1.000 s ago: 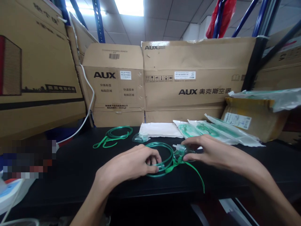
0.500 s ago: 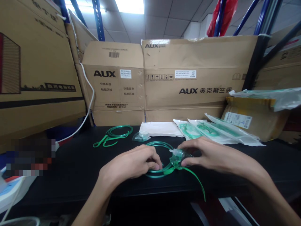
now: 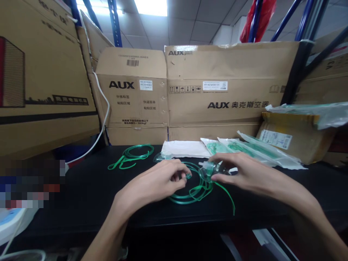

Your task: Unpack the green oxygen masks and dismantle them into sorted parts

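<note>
Head view, mask [image 3: 207, 172]: clear and green-tinted, at the coil's right side; whether it touches the table [image 3: 70, 199] is hard to tell.
Right hand [image 3: 240, 171]: thumb and fingers clamped on the mask.
Left hand [image 3: 159, 182]: fingertips pinched together on a tube end [image 3: 188, 176].
Tubing coil [image 3: 183, 200]: lying between the hands.
Green strap [image 3: 230, 197]: trailing below the mask.
Behind: white packet [image 3: 183, 149], cardboard boxes [image 3: 136, 103].
</note>
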Tool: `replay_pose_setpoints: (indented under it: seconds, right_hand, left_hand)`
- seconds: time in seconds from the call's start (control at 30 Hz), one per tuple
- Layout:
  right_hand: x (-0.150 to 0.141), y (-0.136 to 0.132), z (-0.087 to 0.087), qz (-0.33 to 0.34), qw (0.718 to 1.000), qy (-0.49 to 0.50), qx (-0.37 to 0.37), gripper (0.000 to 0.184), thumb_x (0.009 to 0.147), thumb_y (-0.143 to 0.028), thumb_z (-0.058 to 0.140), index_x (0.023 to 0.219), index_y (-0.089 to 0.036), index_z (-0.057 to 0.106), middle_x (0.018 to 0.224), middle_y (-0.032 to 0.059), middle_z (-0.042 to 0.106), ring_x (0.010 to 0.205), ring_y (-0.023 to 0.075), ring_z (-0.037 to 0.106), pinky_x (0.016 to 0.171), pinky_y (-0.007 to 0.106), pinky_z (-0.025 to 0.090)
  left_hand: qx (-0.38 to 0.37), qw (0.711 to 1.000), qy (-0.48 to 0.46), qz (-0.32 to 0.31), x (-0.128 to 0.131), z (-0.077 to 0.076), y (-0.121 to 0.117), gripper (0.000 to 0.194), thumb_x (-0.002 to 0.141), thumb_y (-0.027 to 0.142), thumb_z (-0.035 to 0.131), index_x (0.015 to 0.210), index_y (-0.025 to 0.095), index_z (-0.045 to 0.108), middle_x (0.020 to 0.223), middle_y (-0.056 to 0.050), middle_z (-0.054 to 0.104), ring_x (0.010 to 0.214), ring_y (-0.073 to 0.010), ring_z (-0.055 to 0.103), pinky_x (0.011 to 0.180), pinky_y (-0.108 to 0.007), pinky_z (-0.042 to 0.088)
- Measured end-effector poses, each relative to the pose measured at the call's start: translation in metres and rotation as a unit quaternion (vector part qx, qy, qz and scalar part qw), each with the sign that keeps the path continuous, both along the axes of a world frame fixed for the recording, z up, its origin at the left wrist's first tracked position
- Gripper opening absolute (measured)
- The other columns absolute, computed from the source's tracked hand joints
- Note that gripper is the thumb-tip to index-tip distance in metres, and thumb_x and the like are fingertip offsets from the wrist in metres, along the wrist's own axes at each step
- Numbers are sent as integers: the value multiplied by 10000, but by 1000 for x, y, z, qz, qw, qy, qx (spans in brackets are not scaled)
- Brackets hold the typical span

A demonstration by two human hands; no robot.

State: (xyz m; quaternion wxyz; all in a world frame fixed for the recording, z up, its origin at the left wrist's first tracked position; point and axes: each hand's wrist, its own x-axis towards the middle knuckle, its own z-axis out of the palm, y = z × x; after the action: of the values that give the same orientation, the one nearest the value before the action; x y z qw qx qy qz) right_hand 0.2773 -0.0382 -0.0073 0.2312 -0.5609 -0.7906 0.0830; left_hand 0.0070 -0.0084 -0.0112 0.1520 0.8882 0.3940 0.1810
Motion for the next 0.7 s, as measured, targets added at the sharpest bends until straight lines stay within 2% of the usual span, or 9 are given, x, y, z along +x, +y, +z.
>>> replay_pose_setpoints:
  seconds: [0.13,0.27,0.37,0.53,0.7]
  right_hand:
    - [-6,-1,-5,23,999,-8,-25,441,824,-546,719,1235,-388,706,1136,16,736,1003,264,689,852,373,531]
    - [-11,-1,-7,18,999,-9,-38,441,822,-548,722,1238,-402,703,1137,10,733,962,255,699,826,365,528]
    - [-12,-2,-8,16,999,-14,-44,448,824,-565,717,1245,-413,698,1150,12,730,971,265,696,834,376,526]
    - [-15,-3,-8,19,999,4,-44,465,800,-586,742,1235,-425,704,1209,0,721,1106,295,652,913,397,498]
    - [-22,-3,0,25,998,20,-60,395,817,-562,722,1155,-362,763,1155,18,748,1072,289,652,871,369,495]
  left_hand:
    - [-8,1000,-9,-9,1,3,-1,244,942,286,572,1126,285,732,952,26,733,876,-170,671,788,-267,473]
    - [-15,999,-18,-28,0,5,-3,228,952,275,582,1125,300,729,894,53,745,857,-152,682,780,-248,471]
    - [-20,999,-21,-42,0,6,-3,231,966,276,579,1146,301,723,910,56,761,863,-151,691,791,-246,475]
    - [2,998,-25,-49,0,5,0,227,976,285,597,1154,311,735,948,52,770,896,-161,693,822,-254,474]
    - [34,998,-24,-47,-3,2,3,226,988,343,609,1169,327,742,1115,31,761,1039,-198,676,910,-286,468]
